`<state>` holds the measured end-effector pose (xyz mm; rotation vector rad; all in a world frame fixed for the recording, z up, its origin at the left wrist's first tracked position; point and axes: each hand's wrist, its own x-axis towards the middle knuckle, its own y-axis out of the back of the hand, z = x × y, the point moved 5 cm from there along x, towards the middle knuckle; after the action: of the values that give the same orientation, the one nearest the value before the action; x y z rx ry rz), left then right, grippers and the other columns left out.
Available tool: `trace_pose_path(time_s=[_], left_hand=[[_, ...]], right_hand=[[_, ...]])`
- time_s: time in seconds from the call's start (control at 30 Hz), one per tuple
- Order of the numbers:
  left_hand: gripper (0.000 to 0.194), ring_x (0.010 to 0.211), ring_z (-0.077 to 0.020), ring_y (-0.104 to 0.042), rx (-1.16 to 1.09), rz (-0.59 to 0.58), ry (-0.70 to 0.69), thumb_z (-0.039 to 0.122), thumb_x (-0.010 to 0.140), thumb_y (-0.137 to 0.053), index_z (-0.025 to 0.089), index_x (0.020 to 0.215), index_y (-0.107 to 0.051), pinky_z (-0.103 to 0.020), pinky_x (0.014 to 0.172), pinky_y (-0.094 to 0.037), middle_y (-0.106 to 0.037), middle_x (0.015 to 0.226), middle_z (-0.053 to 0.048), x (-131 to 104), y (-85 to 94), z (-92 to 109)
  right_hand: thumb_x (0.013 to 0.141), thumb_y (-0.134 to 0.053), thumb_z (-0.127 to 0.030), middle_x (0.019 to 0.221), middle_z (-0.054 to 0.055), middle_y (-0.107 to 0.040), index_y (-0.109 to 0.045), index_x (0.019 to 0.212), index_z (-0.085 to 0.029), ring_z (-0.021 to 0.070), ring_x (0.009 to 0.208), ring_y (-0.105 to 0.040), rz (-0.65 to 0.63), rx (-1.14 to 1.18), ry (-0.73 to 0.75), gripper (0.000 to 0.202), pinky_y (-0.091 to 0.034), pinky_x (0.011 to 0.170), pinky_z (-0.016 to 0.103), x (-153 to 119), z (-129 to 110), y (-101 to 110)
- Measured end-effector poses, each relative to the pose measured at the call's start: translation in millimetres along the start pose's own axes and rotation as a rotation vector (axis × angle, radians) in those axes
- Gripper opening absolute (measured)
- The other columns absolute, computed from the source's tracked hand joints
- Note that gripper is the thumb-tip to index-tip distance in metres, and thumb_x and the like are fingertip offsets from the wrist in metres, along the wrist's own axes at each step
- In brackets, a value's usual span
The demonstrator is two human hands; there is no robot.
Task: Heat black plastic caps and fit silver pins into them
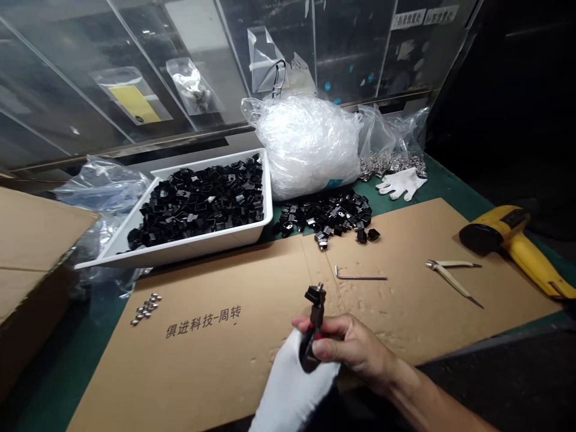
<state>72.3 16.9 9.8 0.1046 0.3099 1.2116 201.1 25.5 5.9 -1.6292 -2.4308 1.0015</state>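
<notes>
The left hand (294, 378), in a white cloth glove, is curled around a dark tool (310, 351) with small red patches, its shape probably that of pliers, though the fingers hide much of it. The bare right hand (353, 351) pinches the same tool between thumb and fingers from the other side. The tool points upward above the near edge of a smooth brown cardboard sheet (202, 378), and a small angular black part (314, 294) with a shiny metal stub sits at its tip.

Beyond the hands lies a thin, L-shaped metal hex key (362, 277). Further back, glossy, blocky black pieces (339, 213) form a loose heap, beside a shallow white tray (269, 201) filled with similar ones. A crinkled, translucent plastic bundle (310, 144) bulges behind the heap. To the left, small, rounded silvery pieces (146, 309) cluster on the cardboard; to the right rest slender pale-handled pliers (452, 281), spread in a V, and a yellow gun-shaped tool (508, 228). The tabletop (450, 180) beneath is green.
</notes>
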Motion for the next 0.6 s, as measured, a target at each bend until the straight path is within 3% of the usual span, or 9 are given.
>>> trace_pose_path(time_s=[0.1, 0.2, 0.3, 0.33, 0.4, 0.47, 0.53, 0.6], left_hand=[[0.048, 0.117, -0.0355, -0.070, 0.025, 0.192, 0.044, 0.043, 0.092, -0.066, 0.020, 0.134, -0.066, -0.051, 0.100, -0.058, -0.074, 0.119, -0.016, -7.9, 5.4, 5.7], [0.042, 0.116, -0.0340, -0.069, -0.036, 0.376, 0.101, 0.045, 0.093, -0.063, 0.019, 0.127, -0.069, -0.048, 0.101, -0.057, -0.074, 0.116, -0.015, -15.2, 10.3, 0.3], [0.045, 0.097, -0.0285, -0.071, -0.112, 0.389, 0.154, 0.055, 0.096, -0.060, 0.018, 0.120, -0.069, -0.041, 0.087, -0.061, -0.073, 0.102, -0.013, -24.4, 7.1, -13.7], [0.049, 0.082, -0.0240, -0.070, -0.194, 0.352, 0.192, 0.060, 0.096, -0.058, 0.017, 0.118, -0.068, -0.036, 0.075, -0.061, -0.071, 0.093, -0.010, -29.0, 3.2, -21.4], [0.059, 0.057, -0.0142, -0.055, -0.483, 0.247, 0.287, 0.072, 0.094, -0.053, 0.017, 0.112, -0.065, -0.027, 0.052, -0.050, -0.061, 0.077, -0.003, -41.3, -8.8, -39.1], [0.070, 0.049, -0.0094, -0.042, -0.776, 0.169, 0.369, 0.084, 0.089, -0.049, 0.017, 0.105, -0.062, -0.023, 0.043, -0.039, -0.053, 0.071, 0.001, -56.3, -20.5, -54.1], [0.075, 0.050, -0.0096, -0.043, -0.874, 0.178, 0.412, 0.089, 0.085, -0.047, 0.017, 0.099, -0.060, -0.024, 0.044, -0.041, -0.052, 0.070, 0.000, -70.8, -23.1, -62.5], [0.073, 0.054, -0.0117, -0.048, -0.790, 0.228, 0.412, 0.087, 0.088, -0.045, 0.016, 0.097, -0.061, -0.027, 0.051, -0.046, -0.054, 0.072, -0.001, -81.6, -14.9, -60.7]], right_hand=[[0.075, -0.090, -0.053, 0.137, 0.013, -0.073, -0.079, 0.125, -0.020, 0.0367, 0.126, -0.067, 0.091, -0.059, 0.025, 0.060, -0.052, 0.106, 0.049, 7.3, 0.5, -9.1], [0.085, -0.084, -0.049, 0.137, 0.010, -0.074, -0.080, 0.124, -0.022, 0.0339, 0.128, -0.066, 0.141, -0.164, 0.111, 0.048, -0.050, 0.110, 0.046, 8.3, -8.6, -26.7], [0.086, -0.084, -0.044, 0.137, 0.009, -0.074, -0.082, 0.121, -0.023, 0.0333, 0.130, -0.062, 0.134, -0.333, 0.226, 0.040, -0.044, 0.116, 0.046, 0.5, -23.3, -25.9], [0.086, -0.084, -0.042, 0.138, 0.011, -0.073, -0.082, 0.120, -0.022, 0.0342, 0.132, -0.060, 0.157, -0.454, 0.277, 0.040, -0.041, 0.118, 0.048, -3.5, -29.3, -16.3], [0.093, -0.074, -0.047, 0.140, 0.014, -0.069, -0.079, 0.125, -0.020, 0.0356, 0.134, -0.056, 0.350, -1.017, 0.488, 0.042, -0.040, 0.118, 0.053, -14.2, -47.1, 14.0], [0.100, -0.061, -0.048, 0.137, 0.018, -0.066, -0.073, 0.132, -0.017, 0.0378, 0.130, -0.055, 0.530, -1.523, 0.544, 0.046, -0.045, 0.111, 0.056, -18.8, -55.8, 50.9], [0.100, -0.060, -0.049, 0.130, 0.022, -0.065, -0.071, 0.129, -0.014, 0.0425, 0.122, -0.056, 0.550, -1.614, 0.492, 0.047, -0.047, 0.103, 0.061, -15.6, -56.5, 88.9], [0.101, -0.056, -0.047, 0.116, 0.018, -0.067, -0.072, 0.116, -0.016, 0.0398, 0.110, -0.060, 0.499, -1.654, 0.449, 0.038, -0.050, 0.095, 0.058, -9.7, -53.3, 114.4]])
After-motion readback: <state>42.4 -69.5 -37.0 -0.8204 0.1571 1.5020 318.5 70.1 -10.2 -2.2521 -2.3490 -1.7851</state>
